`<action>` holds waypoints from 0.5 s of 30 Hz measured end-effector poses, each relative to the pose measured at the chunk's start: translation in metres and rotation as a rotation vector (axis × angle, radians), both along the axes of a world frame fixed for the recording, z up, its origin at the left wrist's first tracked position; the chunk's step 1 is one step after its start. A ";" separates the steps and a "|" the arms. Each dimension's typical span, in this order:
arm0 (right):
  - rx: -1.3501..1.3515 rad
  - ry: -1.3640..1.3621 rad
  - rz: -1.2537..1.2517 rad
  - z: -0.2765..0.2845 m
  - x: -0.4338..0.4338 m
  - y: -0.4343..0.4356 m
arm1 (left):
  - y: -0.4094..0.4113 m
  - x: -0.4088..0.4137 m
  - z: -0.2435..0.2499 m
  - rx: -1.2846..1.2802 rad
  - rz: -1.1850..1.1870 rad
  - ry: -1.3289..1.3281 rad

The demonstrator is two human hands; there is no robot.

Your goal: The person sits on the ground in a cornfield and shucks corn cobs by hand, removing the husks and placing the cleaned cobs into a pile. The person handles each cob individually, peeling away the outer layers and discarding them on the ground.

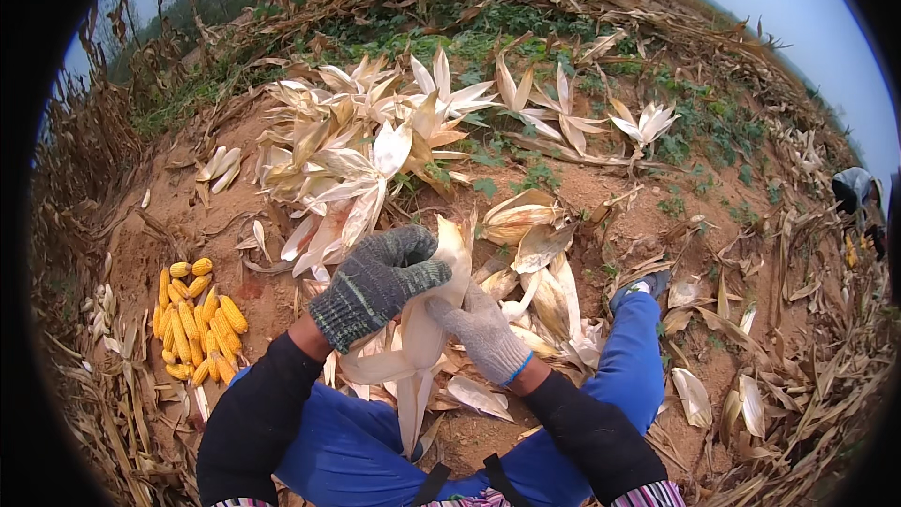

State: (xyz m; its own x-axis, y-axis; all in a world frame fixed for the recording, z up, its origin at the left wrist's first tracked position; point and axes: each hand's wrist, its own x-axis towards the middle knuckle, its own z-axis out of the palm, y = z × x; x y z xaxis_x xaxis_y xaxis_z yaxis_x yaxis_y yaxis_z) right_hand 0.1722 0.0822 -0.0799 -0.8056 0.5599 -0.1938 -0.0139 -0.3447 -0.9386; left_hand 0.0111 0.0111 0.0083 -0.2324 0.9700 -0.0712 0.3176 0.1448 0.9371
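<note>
My left hand [380, 287], in a dark grey-green knit glove, grips the upper part of a pale corn husk [454, 257] between my knees. Lower on the same husk, my right hand [484, 329] holds on in a whitish knit glove with a blue cuff edge. Peeled husk leaves [413, 370] hang down below both hands. Whether an ear is still inside cannot be seen. Just past my right hand lie unopened or part-opened ears in dry husk [521, 220] and loose husks [556, 292].
Bare yellow corn cobs [200, 327] are heaped on the soil at left. Opened husks [352, 148] form a pile ahead, with green weeds [542, 49] behind. Dry stalks [788, 380] cover the right side. Another person [853, 190] bends over at far right.
</note>
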 end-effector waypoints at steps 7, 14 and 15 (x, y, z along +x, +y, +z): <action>-0.275 0.198 -0.004 -0.009 -0.004 0.009 | -0.012 -0.006 -0.008 0.031 0.015 -0.181; -0.599 0.456 0.060 0.003 -0.003 0.010 | -0.019 -0.020 -0.001 0.135 -0.084 -0.070; -0.635 0.470 0.023 0.001 -0.004 0.010 | -0.020 -0.016 0.003 0.154 -0.142 0.041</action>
State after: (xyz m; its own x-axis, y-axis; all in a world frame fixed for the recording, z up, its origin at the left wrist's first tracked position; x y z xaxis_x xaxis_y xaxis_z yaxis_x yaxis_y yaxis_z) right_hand 0.1684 0.0920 -0.0789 -0.8922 0.4386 -0.1076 -0.3466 -0.8178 -0.4595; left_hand -0.0052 -0.0089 0.0109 -0.0919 0.9919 0.0872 0.3628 -0.0482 0.9306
